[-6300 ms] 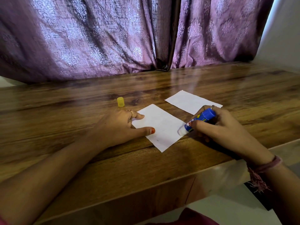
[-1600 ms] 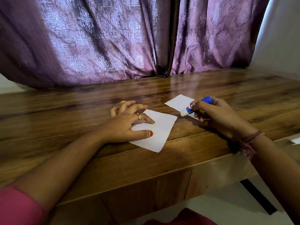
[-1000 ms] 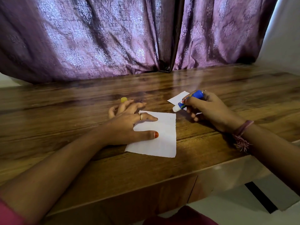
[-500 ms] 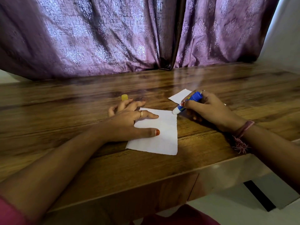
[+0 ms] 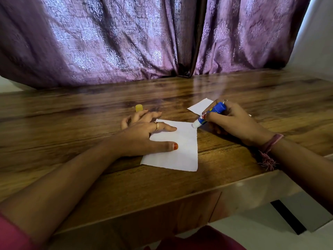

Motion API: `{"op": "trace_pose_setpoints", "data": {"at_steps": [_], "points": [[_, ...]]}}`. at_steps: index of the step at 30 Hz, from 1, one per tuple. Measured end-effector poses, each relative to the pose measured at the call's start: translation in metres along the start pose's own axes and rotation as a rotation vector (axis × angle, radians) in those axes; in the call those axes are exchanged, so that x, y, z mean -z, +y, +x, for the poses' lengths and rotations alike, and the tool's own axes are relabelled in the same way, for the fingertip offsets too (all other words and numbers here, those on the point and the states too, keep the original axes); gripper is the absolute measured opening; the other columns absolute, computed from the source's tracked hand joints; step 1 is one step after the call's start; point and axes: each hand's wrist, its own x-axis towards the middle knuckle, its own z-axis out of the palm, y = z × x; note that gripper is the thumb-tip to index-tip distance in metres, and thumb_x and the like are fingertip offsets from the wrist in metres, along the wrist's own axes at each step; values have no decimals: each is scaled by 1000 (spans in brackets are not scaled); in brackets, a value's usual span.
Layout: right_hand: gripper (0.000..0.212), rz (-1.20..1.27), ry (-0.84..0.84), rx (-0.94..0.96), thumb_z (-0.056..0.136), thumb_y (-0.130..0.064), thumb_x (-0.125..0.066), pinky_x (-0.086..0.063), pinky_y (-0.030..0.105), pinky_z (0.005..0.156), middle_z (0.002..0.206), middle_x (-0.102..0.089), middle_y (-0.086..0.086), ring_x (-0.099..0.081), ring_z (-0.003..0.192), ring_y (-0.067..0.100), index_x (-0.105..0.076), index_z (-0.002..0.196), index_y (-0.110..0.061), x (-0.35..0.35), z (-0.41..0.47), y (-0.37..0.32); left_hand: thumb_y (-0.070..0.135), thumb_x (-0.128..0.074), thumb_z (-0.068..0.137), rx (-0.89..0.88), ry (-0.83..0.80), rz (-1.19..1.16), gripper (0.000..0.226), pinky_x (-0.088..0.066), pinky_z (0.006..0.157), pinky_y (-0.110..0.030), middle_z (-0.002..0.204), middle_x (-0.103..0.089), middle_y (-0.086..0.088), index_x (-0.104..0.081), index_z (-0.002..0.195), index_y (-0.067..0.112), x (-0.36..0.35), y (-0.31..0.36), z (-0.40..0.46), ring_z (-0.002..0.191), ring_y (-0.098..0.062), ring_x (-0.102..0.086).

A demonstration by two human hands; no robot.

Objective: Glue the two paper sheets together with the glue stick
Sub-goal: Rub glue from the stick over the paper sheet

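head view: one wide look down at both hands over a worktop.
near sheet: white rectangular paper sheet (image 5: 182,150) lying flat close to the worktop's front edge, in the middle of the view, the one being glued.
glue stick: blue plastic glue stick (image 5: 209,116) tilted down to the left, its white tip touching the near sheet's far right corner, likely so the paste reaches right to the edge.
right hand: right hand (image 5: 232,121) has its fingers curled round the glue stick's barrel, gripping it like a pen, which seems to give control over the stroke.
left hand: left hand (image 5: 142,134) rests on the near sheet's left part with fingers straight and spread, thumb and forefinger pressing the paper, probably to stop it sliding under the rubbing.
second sheet: white paper sheet (image 5: 200,107) lying farther back, partly hidden behind the right hand, apart from the near sheet and apparently waiting to be laid on.
cap: small yellow plastic cap (image 5: 139,108) standing just beyond the left fingertips, out of the way.
worktop: glossy brown wooden worktop (image 5: 72,123) carrying everything.
backdrop: purple patterned curtain (image 5: 108,42) hanging behind.
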Motion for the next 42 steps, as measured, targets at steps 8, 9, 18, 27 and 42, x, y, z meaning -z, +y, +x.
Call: {"op": "trace_pose_setpoints", "data": {"at_steps": [8,9,18,27,42], "points": [[12,27,3,-8,83,-16,-63,-35,17,39,48,-55,-3,-45,41,10,-63,74,-8,0,-1,0,89,-38,59,-1,9,-18,64,8,107,-50,156,-5,18,-39,120,69,-1,1,-1,141,-9,9],[13,31,2,-7,82,-17,-63,-35,18,39,48,-55,-2,-46,41,10,-63,73,-7,0,0,0,89,-38,59,-3,8,-18,64,8,107,-50,156,-4,18,-38,120,69,-1,1,-1,141,-9,9],[12,45,-8,-27,84,-16,-63,-36,15,40,47,-57,-6,-47,40,6,-62,84,-4,1,1,3,88,-38,59,2,1,-23,63,8,107,-49,157,-4,17,-38,119,70,0,1,-1,141,-10,8],[7,-26,-47,28,83,-16,-65,-38,23,45,54,-59,2,-50,48,15,-66,79,-11,1,-7,-7,88,-38,59,9,-6,-15,63,8,107,-50,157,-4,16,-39,119,69,1,1,-2,142,-12,8],[8,8,-130,-1,86,-3,-60,-33,22,39,56,-52,12,-44,44,15,-63,86,4,-1,-15,-15,90,-38,56,29,-6,-24,63,9,106,-51,157,-5,16,-37,116,72,0,1,-1,142,-13,9]]}}
